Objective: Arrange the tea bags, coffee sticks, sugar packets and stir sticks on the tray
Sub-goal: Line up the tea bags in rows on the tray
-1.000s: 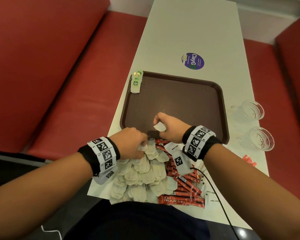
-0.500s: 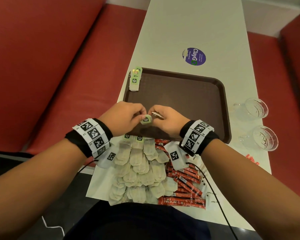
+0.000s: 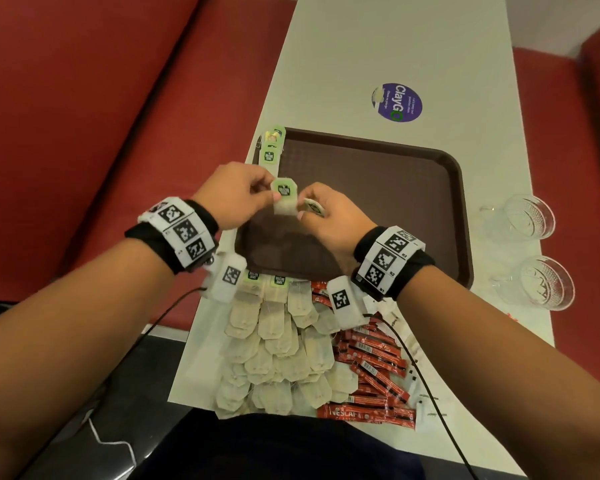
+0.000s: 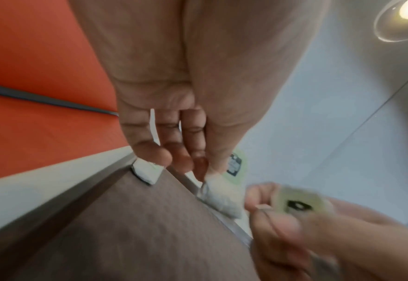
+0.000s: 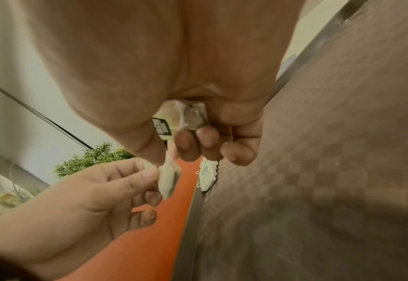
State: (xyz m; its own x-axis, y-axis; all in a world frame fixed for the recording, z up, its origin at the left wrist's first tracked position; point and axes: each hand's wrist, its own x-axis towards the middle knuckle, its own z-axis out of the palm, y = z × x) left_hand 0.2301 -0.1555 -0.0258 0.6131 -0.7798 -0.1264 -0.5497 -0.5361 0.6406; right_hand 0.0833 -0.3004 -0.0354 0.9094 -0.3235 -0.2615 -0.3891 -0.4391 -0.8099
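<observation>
Both hands hover above the near left part of the brown tray [image 3: 413, 188], which lies on the white counter [image 3: 378, 46]. The left hand [image 3: 232, 194] pinches a tea bag [image 3: 284, 199] between thumb and fingers [image 4: 164, 155]; its green tag points up and the pale bag hangs under it. The right hand [image 3: 333, 216] is just beside it, and its curled fingers [image 5: 207, 136] hold a second bag [image 5: 192, 116] against the palm, with a green tag [image 3: 314, 206] sticking out near the thumb. In the right wrist view the thumb of this hand also touches the top of the bag that the left hand pinches. At the far left corner of the tray a few green-tagged bags [image 3: 271, 147] lie in a short row along the left rim. On the counter, between the near edge of the tray and the person, lies a big heap of tea bags [image 3: 278, 348], overlapping each other, and just to the right of it, touching it, a pile of red coffee sticks [image 3: 371, 372]. White packets [image 3: 426, 407] show at the right side of that pile, partly under a black cable. Two glass cups [image 3: 530, 220] stand near the right edge of the counter, beside the tray. A round purple sticker [image 3: 397, 102] is on the counter beyond the far rim of the tray.
</observation>
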